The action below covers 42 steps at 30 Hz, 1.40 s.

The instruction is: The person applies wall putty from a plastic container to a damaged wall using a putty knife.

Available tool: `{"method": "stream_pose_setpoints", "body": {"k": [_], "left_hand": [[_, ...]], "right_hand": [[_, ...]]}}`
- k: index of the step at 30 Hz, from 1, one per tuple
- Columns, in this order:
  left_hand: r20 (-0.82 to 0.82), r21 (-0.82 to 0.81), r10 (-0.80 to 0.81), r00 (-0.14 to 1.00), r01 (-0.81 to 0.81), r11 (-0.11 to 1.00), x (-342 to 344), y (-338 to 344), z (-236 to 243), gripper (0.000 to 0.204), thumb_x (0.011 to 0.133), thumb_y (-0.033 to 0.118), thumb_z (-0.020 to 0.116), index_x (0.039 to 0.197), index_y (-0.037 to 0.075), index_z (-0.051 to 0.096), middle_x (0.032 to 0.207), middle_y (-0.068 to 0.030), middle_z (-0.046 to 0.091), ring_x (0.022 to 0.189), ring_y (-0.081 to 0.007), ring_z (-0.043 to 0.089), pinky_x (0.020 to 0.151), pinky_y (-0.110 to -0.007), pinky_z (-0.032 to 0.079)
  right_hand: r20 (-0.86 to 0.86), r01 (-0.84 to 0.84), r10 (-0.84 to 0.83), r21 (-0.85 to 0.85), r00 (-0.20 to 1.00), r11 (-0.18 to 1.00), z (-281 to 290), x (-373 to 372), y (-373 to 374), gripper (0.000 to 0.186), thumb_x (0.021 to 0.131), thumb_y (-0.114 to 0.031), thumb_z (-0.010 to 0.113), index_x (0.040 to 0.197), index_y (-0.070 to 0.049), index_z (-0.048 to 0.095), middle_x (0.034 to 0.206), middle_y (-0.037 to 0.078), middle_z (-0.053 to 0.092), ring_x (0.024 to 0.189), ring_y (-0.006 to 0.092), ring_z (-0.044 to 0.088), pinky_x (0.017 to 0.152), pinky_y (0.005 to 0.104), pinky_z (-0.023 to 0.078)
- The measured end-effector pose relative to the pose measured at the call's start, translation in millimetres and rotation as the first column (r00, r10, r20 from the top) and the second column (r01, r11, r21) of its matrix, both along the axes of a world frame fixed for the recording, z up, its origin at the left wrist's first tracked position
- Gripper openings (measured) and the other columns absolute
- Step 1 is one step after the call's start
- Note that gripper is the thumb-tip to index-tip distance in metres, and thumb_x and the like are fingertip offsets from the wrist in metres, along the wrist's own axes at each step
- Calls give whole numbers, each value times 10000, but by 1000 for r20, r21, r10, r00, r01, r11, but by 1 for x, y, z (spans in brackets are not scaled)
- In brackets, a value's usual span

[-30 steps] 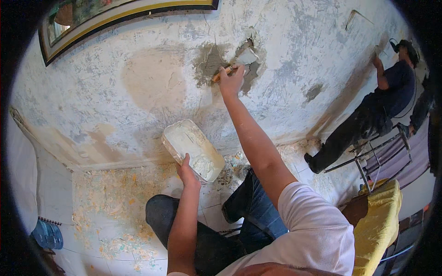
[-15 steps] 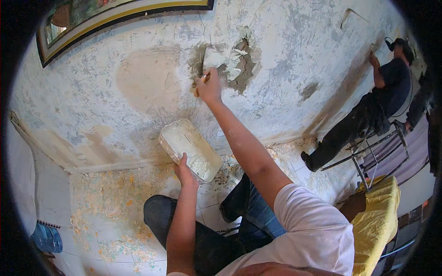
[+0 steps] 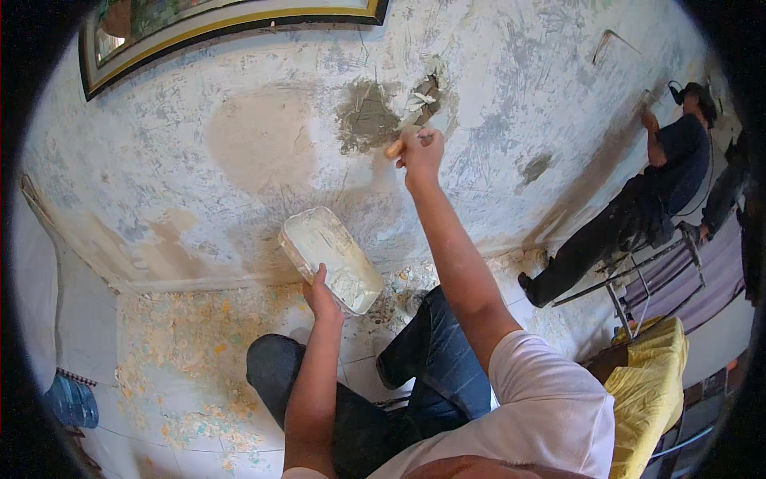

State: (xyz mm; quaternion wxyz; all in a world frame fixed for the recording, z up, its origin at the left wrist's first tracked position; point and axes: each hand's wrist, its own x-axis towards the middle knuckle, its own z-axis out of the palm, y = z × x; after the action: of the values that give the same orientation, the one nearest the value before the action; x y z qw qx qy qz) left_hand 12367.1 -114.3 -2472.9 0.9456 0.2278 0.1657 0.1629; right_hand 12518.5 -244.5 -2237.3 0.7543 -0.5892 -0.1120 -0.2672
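My right hand [image 3: 423, 157] is closed around the wooden handle [image 3: 394, 149] of a putty knife at the lower edge of a damaged patch in the wall. Most of its blade is hidden or blurred. Left of it lies a rough grey-brown bare area [image 3: 369, 118]; above, white filler [image 3: 418, 101] clings around a broken hollow. Lower down, my left hand [image 3: 321, 300] grips the near side of a rectangular whitish tub [image 3: 294, 254], tilted toward me, thumb over its rim. Soft white filler [image 3: 348, 284] is heaped at the tub's near end.
A framed picture [image 3: 231, 38] hangs at the upper left. Paint flakes [image 3: 191, 343] litter the tiled floor. At right, another person [image 3: 674, 168] faces the wall, by a metal-framed stand [image 3: 614, 291]. A yellow cloth [image 3: 650, 391] drapes something at my right.
My right hand has moved right and slightly down with the putty knife, uncovering the bare area on the left. The white filler seen on the blade is no longer visible there.
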Motion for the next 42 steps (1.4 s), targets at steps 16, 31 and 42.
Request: {"method": "stream_pose_setpoints", "body": {"k": [16,31,42], "left_hand": [[-39,8,-1,999,2,1000,-7,0,11,570,882,124,603,1391,11,372,1324,-160,496,1163,-302,533,965,-420,443],[-69,57,66,995,-62,996,-9,3,10,550,877,178,604,1363,11,406,1275,-152,529,1119,-318,566,933,-444,478],[-26,-19,21,999,-22,1000,1,3,-15,559,883,107,601,1385,-13,384,1330,-158,496,1158,-301,539,967,-409,442]], "right_hand": [[-134,-312,315,41,940,949,2,-24,106,262,846,-55,654,952,-68,414,689,79,532,472,146,495,367,298,424],[-37,-123,135,230,990,965,14,27,43,298,880,-77,631,1003,-96,361,670,84,534,479,162,509,395,307,434],[-106,-320,343,184,933,929,-22,-27,65,294,874,-52,630,992,-108,366,725,101,594,453,146,496,382,300,423]]}}
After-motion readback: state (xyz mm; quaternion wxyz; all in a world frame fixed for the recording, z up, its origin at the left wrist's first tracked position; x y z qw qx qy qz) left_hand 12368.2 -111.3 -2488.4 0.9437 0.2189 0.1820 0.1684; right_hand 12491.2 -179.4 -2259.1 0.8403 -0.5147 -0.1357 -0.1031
